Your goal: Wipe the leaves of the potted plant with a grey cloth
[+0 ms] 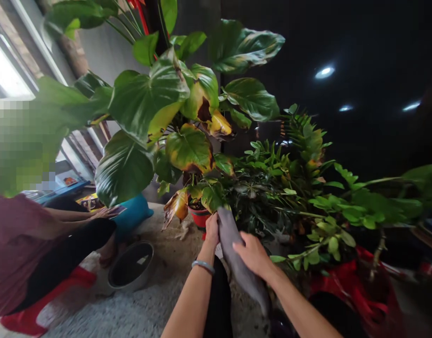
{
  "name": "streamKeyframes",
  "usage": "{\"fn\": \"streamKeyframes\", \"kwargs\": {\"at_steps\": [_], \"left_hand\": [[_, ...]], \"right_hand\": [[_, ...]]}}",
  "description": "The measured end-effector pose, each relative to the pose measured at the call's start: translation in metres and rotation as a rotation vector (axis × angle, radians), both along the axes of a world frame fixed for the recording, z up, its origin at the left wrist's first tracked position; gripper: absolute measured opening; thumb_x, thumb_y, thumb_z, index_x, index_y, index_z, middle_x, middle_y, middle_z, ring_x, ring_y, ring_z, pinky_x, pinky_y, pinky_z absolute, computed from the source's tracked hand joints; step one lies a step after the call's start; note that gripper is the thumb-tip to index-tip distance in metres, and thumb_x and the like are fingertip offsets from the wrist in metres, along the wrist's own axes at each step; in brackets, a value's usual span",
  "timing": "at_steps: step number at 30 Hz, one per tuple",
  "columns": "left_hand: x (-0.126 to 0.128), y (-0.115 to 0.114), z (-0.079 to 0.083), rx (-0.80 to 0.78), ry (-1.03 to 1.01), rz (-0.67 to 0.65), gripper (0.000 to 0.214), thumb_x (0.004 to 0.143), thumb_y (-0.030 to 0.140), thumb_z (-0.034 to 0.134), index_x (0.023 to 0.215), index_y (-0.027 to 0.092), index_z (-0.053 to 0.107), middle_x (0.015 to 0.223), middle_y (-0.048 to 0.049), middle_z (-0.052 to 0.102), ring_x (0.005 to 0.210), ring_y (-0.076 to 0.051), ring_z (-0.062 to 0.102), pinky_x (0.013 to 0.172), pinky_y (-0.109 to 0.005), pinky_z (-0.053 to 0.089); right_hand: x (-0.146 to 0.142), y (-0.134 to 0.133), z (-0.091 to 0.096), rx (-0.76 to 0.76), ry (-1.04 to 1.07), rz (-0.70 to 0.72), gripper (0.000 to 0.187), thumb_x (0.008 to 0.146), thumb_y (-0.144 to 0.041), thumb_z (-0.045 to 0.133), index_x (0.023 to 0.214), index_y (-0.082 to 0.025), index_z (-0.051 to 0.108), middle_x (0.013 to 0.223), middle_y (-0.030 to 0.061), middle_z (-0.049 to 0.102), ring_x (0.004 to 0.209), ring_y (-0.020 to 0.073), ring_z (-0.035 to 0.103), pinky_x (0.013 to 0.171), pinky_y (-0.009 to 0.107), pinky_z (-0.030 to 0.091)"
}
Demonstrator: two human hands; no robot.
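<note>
A long strip of grey cloth (237,253) hangs slantwise in front of me, its upper end against a green leaf (213,197) of the big potted plant. My left hand (211,231) is closed at the cloth's upper left edge, just in front of the red pot (199,217). Lower down, my right hand (253,253) lies over the right side of the cloth with its fingers bent onto it; this hand is slightly blurred. Some leaves near my hands are yellow with brown edges, such as one drooping dry leaf (177,206).
At the left a person (15,253) sits on a red stool (43,300) beside a grey basin (133,265) holding dark liquid. A blue container (133,216) stands behind the basin. Bushy plants (272,183) and a red bag (360,291) are on the right, before a dark glossy wall.
</note>
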State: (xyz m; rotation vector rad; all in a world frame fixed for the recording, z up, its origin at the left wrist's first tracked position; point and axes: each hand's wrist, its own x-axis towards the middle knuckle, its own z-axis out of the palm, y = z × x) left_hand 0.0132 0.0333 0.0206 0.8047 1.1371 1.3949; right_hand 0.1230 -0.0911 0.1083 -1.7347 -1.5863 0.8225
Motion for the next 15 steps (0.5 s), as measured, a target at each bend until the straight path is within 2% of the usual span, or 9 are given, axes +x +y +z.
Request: {"fn": "streamKeyframes", "kwargs": {"at_steps": [1,3,5,7,9,11,13,15], "left_hand": [[0.001,0.001,0.001,-0.019,-0.023,-0.003,0.02,0.069,0.037,0.064,0.065,0.017,0.063,0.065,-0.0017,0.064,0.071,-0.017,0.06,0.066,-0.026,0.048],[0.003,0.0,0.004,-0.078,-0.092,-0.018,0.025,0.071,0.041,0.062,0.073,0.016,0.064,0.067,-0.0015,0.064,0.064,-0.015,0.06,0.063,-0.028,0.049],[0.006,-0.005,0.008,-0.138,-0.134,-0.056,0.028,0.071,0.043,0.063,0.078,0.016,0.064,0.066,-0.0005,0.063,0.055,-0.014,0.058,0.057,-0.028,0.049],[0.008,-0.012,0.012,-0.156,-0.118,-0.12,0.028,0.07,0.042,0.066,0.079,0.016,0.062,0.067,-0.0002,0.063,0.053,-0.013,0.057,0.053,-0.027,0.048],[0.012,-0.019,0.015,-0.15,-0.079,-0.211,0.03,0.068,0.042,0.07,0.078,0.015,0.062,0.069,-0.0016,0.064,0.054,-0.013,0.058,0.05,-0.026,0.048],[0.017,-0.025,0.018,-0.14,-0.033,-0.3,0.033,0.064,0.041,0.074,0.08,0.014,0.062,0.073,-0.0028,0.065,0.054,-0.013,0.058,0.048,-0.025,0.047],[0.023,-0.029,0.018,-0.143,0.026,-0.354,0.035,0.06,0.037,0.078,0.081,0.014,0.061,0.07,-0.0019,0.065,0.05,-0.012,0.057,0.046,-0.024,0.046],[0.029,-0.031,0.019,-0.136,0.069,-0.384,0.033,0.056,0.031,0.08,0.078,0.014,0.062,0.061,0.0008,0.062,0.044,-0.01,0.053,0.043,-0.022,0.042]], "right_hand": [[-0.001,-0.011,-0.012,-0.038,0.004,0.02,0.023,0.067,-0.015,0.05,0.078,-0.013,0.07,0.076,0.0124,0.074,0.074,0.0271,0.066,0.07,0.036,0.048],[0.007,-0.041,-0.024,-0.075,0.074,0.066,0.026,0.066,-0.018,0.049,0.078,-0.015,0.072,0.078,0.0108,0.075,0.076,0.027,0.067,0.07,0.034,0.05],[0.026,-0.07,-0.016,-0.05,0.211,0.056,0.031,0.069,-0.027,0.05,0.088,-0.017,0.073,0.088,0.009,0.076,0.085,0.0274,0.068,0.075,0.035,0.051],[0.053,-0.086,0.009,0.013,0.358,-0.087,0.037,0.068,-0.039,0.058,0.095,-0.018,0.072,0.093,0.0085,0.076,0.089,0.0293,0.067,0.077,0.037,0.052],[0.078,-0.084,0.038,0.088,0.474,-0.322,0.044,0.063,-0.046,0.065,0.096,-0.018,0.071,0.088,0.0086,0.076,0.084,0.0302,0.069,0.074,0.038,0.054],[0.091,-0.069,0.057,0.122,0.624,-0.491,0.042,0.064,-0.048,0.065,0.093,-0.018,0.071,0.073,0.0076,0.075,0.07,0.0289,0.069,0.065,0.038,0.055],[0.085,-0.051,0.059,0.05,0.812,-0.54,0.036,0.071,-0.047,0.058,0.087,-0.018,0.07,0.06,0.0066,0.071,0.059,0.0274,0.068,0.059,0.038,0.054],[0.066,-0.042,0.041,-0.131,0.965,-0.51,0.034,0.075,-0.045,0.052,0.081,-0.017,0.069,0.055,0.0077,0.069,0.057,0.0278,0.068,0.057,0.039,0.054]]}}
